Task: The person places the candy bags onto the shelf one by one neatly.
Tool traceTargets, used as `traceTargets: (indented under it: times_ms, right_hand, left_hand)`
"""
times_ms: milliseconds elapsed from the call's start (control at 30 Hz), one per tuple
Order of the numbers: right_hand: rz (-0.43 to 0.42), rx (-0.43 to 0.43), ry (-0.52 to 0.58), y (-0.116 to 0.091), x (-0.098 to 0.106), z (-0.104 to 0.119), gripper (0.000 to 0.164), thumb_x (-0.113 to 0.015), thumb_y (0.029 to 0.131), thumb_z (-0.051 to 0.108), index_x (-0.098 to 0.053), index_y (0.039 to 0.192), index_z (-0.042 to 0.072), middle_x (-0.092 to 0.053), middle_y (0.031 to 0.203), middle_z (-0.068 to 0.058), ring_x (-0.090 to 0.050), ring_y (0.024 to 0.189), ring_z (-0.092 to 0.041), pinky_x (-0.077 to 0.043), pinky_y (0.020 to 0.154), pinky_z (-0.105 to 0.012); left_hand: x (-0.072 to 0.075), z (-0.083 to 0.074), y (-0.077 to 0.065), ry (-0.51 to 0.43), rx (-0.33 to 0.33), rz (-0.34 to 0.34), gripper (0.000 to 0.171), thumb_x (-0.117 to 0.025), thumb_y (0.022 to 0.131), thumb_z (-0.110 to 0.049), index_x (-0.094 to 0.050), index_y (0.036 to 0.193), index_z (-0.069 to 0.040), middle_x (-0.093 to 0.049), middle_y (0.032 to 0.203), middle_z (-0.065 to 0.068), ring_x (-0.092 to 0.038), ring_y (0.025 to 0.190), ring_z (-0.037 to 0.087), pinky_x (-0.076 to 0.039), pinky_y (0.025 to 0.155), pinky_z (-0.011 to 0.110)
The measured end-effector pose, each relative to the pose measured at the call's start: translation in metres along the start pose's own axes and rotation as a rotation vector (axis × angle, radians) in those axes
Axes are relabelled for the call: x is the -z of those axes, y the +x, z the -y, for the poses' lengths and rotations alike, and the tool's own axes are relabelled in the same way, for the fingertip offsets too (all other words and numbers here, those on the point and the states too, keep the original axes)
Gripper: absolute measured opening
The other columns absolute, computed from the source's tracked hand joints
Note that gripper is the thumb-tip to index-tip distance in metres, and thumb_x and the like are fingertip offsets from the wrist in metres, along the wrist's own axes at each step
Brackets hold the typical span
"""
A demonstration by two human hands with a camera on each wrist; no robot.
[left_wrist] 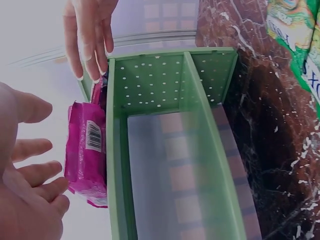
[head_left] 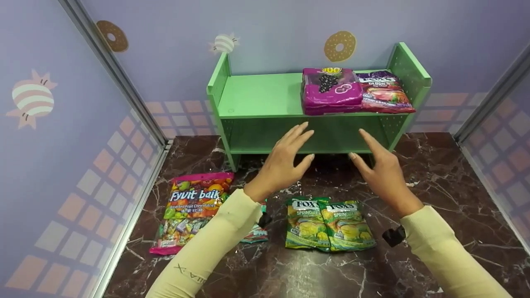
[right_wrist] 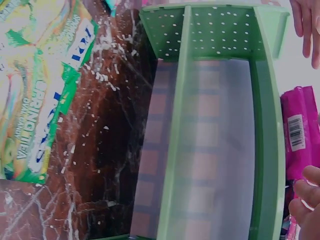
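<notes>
Both hands are raised in front of a green two-tier shelf [head_left: 261, 95], fingers spread and nothing between them. My left hand [head_left: 283, 159] is before the lower tier, its palm turned toward the right hand. Facing it, my right hand [head_left: 385, 174] has its thumb and index finger apart. On the top tier, just beyond the fingertips, lies a purple candy pack [head_left: 331, 99] with a grape picture; its barcode end [left_wrist: 93, 135] shows in the left wrist view. Right beside that pack is a Fox's Berries candy bag [head_left: 387, 95], against the shelf's right end.
Two green-yellow Fox's candy bags [head_left: 305, 227] lie overlapping on the dark marble floor [head_left: 314, 273]. A large Fyvit baik candy bag [head_left: 194, 203] lies at left, beside a teal bag [head_left: 254, 236] partly hidden by my left sleeve. Purple walls [head_left: 269, 33] enclose the back and sides.
</notes>
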State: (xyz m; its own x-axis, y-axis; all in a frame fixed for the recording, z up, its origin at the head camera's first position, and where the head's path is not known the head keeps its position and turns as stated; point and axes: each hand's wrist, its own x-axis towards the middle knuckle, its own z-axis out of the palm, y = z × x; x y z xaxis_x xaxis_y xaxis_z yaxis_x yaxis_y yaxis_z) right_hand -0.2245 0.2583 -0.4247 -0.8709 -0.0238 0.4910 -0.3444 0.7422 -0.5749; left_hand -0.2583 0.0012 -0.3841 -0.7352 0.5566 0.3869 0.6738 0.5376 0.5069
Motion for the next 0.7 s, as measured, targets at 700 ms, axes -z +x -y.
traceTargets:
  times_ms: [700]
  right_hand:
    - [0.253, -0.025, -0.046, -0.041, -0.018, -0.026, 0.061, -0.063, 0.093, 0.038, -0.042, 0.148, 0.019, -0.033, 0.157, -0.009, -0.029, 0.145, -0.036, -0.033, 0.108, -0.062]
  left_hand:
    - [-0.002, 0.035, -0.043, -0.038, 0.135, 0.110, 0.058, -0.052, 0.100, -0.036, -0.032, 0.152, -0.022, -0.021, 0.162, -0.001, -0.020, 0.150, 0.021, -0.024, 0.118, 0.054]
